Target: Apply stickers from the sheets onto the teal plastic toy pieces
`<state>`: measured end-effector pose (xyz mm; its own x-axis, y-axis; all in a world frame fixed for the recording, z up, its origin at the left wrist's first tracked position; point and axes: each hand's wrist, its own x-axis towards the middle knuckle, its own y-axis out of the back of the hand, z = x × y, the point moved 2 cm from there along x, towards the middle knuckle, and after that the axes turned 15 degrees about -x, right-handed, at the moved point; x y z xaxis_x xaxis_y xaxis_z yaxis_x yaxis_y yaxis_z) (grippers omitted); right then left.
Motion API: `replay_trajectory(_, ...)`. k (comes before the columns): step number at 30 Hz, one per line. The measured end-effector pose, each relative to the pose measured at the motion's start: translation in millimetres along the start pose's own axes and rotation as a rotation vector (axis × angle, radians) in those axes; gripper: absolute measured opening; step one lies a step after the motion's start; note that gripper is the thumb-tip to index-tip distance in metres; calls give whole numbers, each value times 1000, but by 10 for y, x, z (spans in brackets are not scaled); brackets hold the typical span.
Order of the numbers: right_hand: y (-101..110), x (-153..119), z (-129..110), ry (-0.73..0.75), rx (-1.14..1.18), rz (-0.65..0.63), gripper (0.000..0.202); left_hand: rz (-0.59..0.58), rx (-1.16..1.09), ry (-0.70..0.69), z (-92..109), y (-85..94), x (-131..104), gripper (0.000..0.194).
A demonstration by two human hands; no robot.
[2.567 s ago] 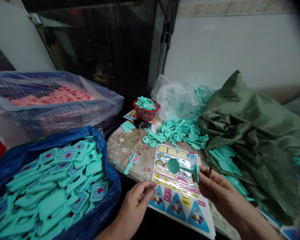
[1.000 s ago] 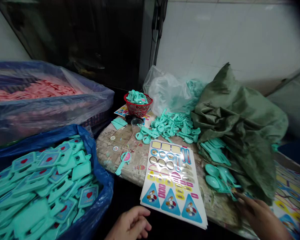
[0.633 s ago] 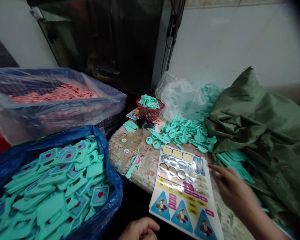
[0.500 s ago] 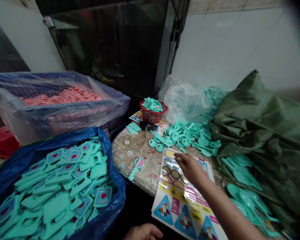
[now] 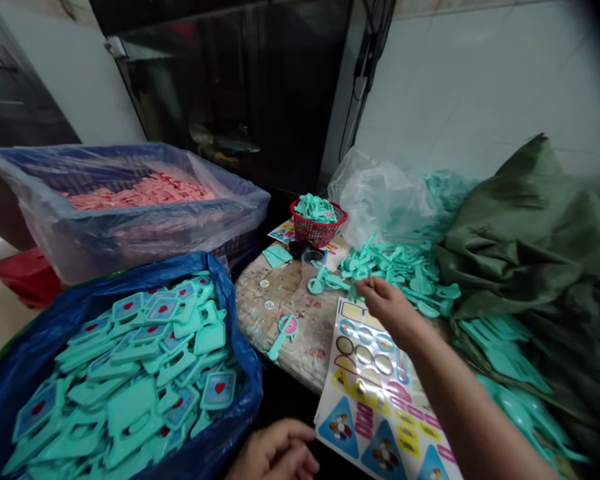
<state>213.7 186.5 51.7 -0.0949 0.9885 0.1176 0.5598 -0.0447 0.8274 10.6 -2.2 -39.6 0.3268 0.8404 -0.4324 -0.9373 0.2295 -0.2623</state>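
Observation:
My right hand (image 5: 387, 307) reaches over the top edge of a glossy sticker sheet (image 5: 353, 373), its fingers pinched together. At the fingertips is a small teal plastic piece (image 5: 353, 291), slightly blurred. Just beyond lies a heap of teal plastic pieces (image 5: 393, 263), some with round ends. Low in the view, my left hand (image 5: 280, 450) is curled near the sheet's lower left corner; what its fingers hold, if anything, is hidden. A teal piece with a pink fruit-slice sticker (image 5: 290, 326) lies on the worn table (image 5: 300, 363).
A blue bag (image 5: 253, 373) full of teal tags with heart stickers stands at left. Behind it is a plastic-lined crate (image 5: 145, 223) of pink pieces. A red basket (image 5: 316, 233), clear bag (image 5: 380, 197) and green cloth (image 5: 515, 260) stand along the back and right.
My right hand has moved off the sticker sheet towards the teal heap, and a round-ended piece has left its spot there. My left hand has risen further into view. The camera has turned slightly left.

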Motion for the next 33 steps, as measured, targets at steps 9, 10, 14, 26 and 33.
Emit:
replay_trajectory(9,-112,-1391,-319,-147,521,-606,34,-209,-275,-219,407,-343,274,51)
replay_trajectory(10,-182,-1460,-261,-147,519,-595,34,-225,-260,-150,382,-380,271,44)
replay_trajectory(14,-178,-1510,202,-198,323,-359,35,-128,-227,13,285,-436,233,32)
replay_trajectory(26,-41,-1305,1198,-58,-376,-23,27,-45,-411,1,368,-641,577,38)
replay_trajectory(33,-105,-1248,1276,-29,-375,-54,20,-36,-470,56,242,-700,872,38)
